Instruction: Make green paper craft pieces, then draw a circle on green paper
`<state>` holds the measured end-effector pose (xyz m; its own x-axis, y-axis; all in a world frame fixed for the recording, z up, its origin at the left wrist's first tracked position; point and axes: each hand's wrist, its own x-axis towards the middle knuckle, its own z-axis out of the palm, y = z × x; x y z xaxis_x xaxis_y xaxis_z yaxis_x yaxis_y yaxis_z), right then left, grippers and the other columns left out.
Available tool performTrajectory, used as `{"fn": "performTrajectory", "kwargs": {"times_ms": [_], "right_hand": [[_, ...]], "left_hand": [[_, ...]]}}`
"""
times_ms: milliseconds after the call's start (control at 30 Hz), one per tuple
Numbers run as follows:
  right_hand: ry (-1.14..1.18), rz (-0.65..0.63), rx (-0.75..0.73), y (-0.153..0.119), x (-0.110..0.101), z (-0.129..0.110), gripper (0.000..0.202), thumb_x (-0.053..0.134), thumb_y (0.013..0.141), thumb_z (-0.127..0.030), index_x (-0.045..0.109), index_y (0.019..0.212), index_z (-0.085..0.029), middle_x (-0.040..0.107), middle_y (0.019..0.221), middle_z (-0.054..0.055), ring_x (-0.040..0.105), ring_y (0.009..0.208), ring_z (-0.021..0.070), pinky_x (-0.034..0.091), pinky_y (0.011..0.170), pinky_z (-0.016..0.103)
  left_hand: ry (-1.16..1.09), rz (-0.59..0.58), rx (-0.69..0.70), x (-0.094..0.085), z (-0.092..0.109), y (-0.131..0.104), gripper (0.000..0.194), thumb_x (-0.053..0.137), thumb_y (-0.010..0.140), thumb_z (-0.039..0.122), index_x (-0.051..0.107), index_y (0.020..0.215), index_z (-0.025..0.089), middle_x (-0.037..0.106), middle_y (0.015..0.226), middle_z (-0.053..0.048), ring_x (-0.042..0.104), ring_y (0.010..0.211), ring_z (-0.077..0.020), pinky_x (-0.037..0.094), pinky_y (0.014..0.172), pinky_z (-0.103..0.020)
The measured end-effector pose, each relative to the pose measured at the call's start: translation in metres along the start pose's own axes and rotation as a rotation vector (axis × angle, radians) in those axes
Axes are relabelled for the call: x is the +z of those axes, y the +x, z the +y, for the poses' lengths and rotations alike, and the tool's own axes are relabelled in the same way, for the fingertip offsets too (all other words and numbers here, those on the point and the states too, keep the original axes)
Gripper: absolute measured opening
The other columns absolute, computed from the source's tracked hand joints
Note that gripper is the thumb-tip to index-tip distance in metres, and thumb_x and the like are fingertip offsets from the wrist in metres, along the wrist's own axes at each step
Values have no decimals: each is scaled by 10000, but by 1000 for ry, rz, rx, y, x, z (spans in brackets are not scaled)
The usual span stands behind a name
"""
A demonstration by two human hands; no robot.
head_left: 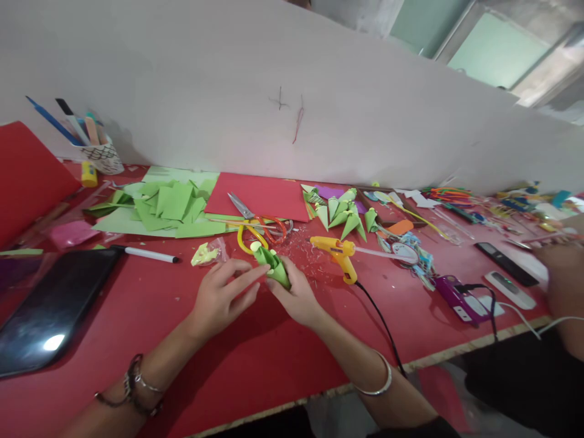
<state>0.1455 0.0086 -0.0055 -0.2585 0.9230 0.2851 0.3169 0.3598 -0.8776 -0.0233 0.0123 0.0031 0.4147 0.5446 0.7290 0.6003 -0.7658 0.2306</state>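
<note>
A small folded green paper figure (276,271) with pale round dots is held between the thumb and fingers of my right hand (297,296). My left hand (227,295) reaches in from the other side, its fingers stretched out and their tips touching the paper. Just behind the figure lie scissors with orange handles (274,231) and a pair of yellow handles (246,237). A yellow hot glue gun (335,250) rests to the right, a clear glue stick in its back. Left of the figure is a small plastic bag (208,252) with pale yellow pieces.
Green paper pieces (171,201) and a red sheet (262,193) lie by the wall. Several similar green cones (349,216) stand right of them. A phone (59,304), a marker (150,254) and a purple power socket (463,299) flank me. Another person's arm (566,286) is at right.
</note>
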Motion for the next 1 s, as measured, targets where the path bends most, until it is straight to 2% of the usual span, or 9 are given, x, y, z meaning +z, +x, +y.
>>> {"fn": "performTrajectory", "kwargs": {"times_ms": [267, 433, 500, 600, 700, 800, 900, 1000], "right_hand": [[26, 17, -9, 0, 1, 0, 297, 489, 780, -226, 452, 1072, -194, 583, 948, 27, 553, 836, 147, 451, 756, 276], [-1, 58, -20, -1, 2, 2, 310, 518, 773, -247, 443, 1069, -191, 587, 938, 34, 563, 821, 150, 454, 729, 268], [-36, 106, -14, -2, 1, 3, 333, 530, 768, -261, 432, 1079, -191, 588, 951, 42, 568, 835, 159, 454, 726, 273], [-99, 132, -19, -3, -1, 3, 327, 535, 766, -266, 432, 1068, -194, 587, 961, 49, 572, 846, 168, 449, 729, 281], [-161, 7, -36, -4, -2, 3, 302, 552, 750, -270, 452, 1026, -199, 590, 933, 46, 571, 823, 175, 443, 707, 278], [-232, -136, -32, -4, -2, 2, 272, 542, 741, -239, 457, 995, -197, 590, 887, 39, 565, 777, 174, 432, 669, 269], [-295, -170, -5, -3, -2, 3, 269, 525, 733, -212, 447, 990, -191, 588, 853, 34, 559, 745, 173, 415, 641, 260], [-350, -224, -5, -2, -3, 5, 205, 508, 746, -210, 460, 944, -190, 584, 801, 22, 545, 694, 162, 388, 595, 239]], "left_hand": [[72, -69, 74, 0, -2, 0, 415, 488, 763, 108, 465, 1153, 249, 543, 820, -13, 512, 673, -112, 393, 641, -262], [-5, -115, 61, 1, -3, -3, 477, 479, 767, 114, 405, 1210, 274, 519, 872, -26, 498, 702, -120, 417, 655, -261], [-98, -109, -16, 2, -2, -4, 518, 488, 769, 135, 345, 1246, 276, 513, 880, -27, 492, 696, -122, 434, 661, -265], [-306, -48, -266, 5, 1, -5, 590, 530, 760, 197, 256, 1278, 263, 498, 943, -36, 490, 649, -104, 461, 658, -273], [-488, -12, -432, 8, 6, -4, 694, 589, 727, 269, 197, 1299, 250, 467, 1101, -80, 540, 811, -144, 477, 730, -294], [-501, -65, -506, 10, 11, -3, 708, 612, 713, 299, 214, 1296, 247, 515, 1080, -71, 523, 972, -190, 444, 843, -331], [-419, -90, -531, 10, 13, -3, 688, 625, 703, 311, 252, 1278, 250, 553, 1033, -50, 525, 980, -192, 408, 896, -358], [-415, -92, -483, 6, 12, -1, 680, 628, 699, 318, 264, 1269, 241, 554, 1028, -44, 521, 974, -188, 391, 909, -358]]}}
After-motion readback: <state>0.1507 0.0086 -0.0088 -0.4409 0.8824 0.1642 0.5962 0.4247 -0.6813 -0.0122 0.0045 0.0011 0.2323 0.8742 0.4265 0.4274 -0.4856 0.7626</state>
